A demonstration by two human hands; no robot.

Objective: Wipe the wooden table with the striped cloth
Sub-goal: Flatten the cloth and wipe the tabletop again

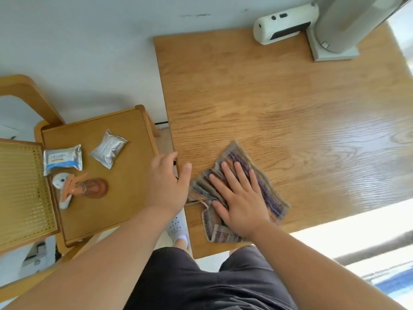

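Observation:
The striped cloth (266, 182), with brown, purple and blue bands, lies crumpled on the near left part of the wooden table (290, 104). My right hand (239, 198) lies flat on top of it, fingers spread, pressing it to the wood. My left hand (167, 184) rests on the table's left edge, thumb on the tabletop and fingers over the side, holding nothing else.
A white device (283, 23) and a grey tower appliance (339, 30) stand at the table's far end. Left of the table, a wooden chair seat (125, 189) carries a spray bottle (73, 189), a foil pouch (108, 148) and a wipes packet (62, 159).

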